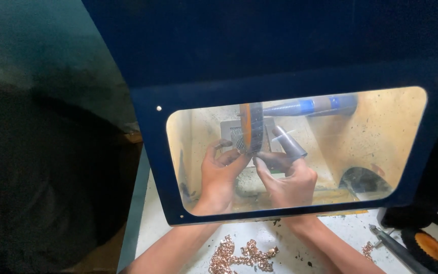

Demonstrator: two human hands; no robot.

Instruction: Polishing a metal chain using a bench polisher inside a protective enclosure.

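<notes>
Here, the biggest thing before you is the dark blue hood; its top and right side are cut off by the frame, and on the left all is too dark to make out. In the hood there is a clear window, and you see both your hands only through it, a little hazy. Behind the window a spindle comes from the right and carries the orange wheel, which looks blurred. Your right hand is closed around a small piece that you cannot see well, just below the wheel; some fingers wear dark grey covers. Your left hand has the fingers curled near the wheel's edge; I cannot tell if it grips something. Your wrists are hidden by the hood's lower frame. On the white table, between your forearms, lies a heap of copper-coloured chain. At the right, a second wheel and a rod are partly cut off.
</notes>
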